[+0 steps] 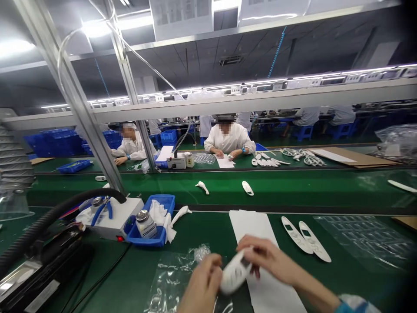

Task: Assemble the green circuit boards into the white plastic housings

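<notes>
A factory assembly hall: long green belt conveyors cross the room, white-gowned workers in hair caps sit along them, blue plastic crates are stacked far left, and white strip lights run overhead.

Left hand and right hand hold a white shell.

Paper lies under the right hand.

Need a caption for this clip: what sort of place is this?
Probably a factory assembly line: workers in white smocks sit along green conveyor belts, with white moulded plastic parts set out and blue plastic crates nearby.
</notes>
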The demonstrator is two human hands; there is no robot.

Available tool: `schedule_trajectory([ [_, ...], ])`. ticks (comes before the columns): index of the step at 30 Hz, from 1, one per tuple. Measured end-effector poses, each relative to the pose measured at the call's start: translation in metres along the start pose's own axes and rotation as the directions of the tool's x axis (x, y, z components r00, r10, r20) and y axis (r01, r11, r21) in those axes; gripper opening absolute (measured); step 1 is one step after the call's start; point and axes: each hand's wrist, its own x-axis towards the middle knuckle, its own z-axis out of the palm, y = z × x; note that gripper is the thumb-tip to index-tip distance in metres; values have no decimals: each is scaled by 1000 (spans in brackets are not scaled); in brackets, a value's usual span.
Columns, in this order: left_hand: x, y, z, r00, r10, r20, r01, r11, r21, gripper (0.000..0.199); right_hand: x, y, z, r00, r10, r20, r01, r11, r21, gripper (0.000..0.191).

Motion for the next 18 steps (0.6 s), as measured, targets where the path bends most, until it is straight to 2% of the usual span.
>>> schedule_trajectory([
  [2, 46, 9, -10, 990, 107, 94, -129, 954, 271, 42, 32, 14, -51, 973, 43, -226, -53, 998, -36, 49],
  [4, 99, 11, -19, 987, 134, 89, -157, 926, 344, 35, 63, 25, -105, 899, 82, -430, -124, 990, -70, 40],
  [7, 178, 4, -23, 993, 111, 41, -117, 883, 454, 23, 100, 39, -170, 759, 114, -641, -257, 957, -135, 28],
  [9, 226, -2, -22, 997, 74, -12, -56, 841, 537, 20, 119, 47, -193, 703, 115, -702, -345, 918, -195, 28],
  [10, 248, -5, -20, 997, 61, -46, -23, 817, 576, 20, 129, 51, -197, 694, 115, -711, -385, 894, -231, 27],
  [12, 284, -12, -17, 992, 30, -124, 56, 773, 632, 25, 149, 58, -195, 705, 116, -700, -452, 834, -316, 24],
  [15, 320, -22, -9, 968, -21, -250, 188, 719, 669, 36, 180, 66, -170, 740, 124, -661, -519, 731, -444, 27],
  [18, 339, -33, -4, 941, -87, -327, 296, 683, 668, 42, 205, 71, -139, 743, 128, -657, -575, 625, -529, 32],
])
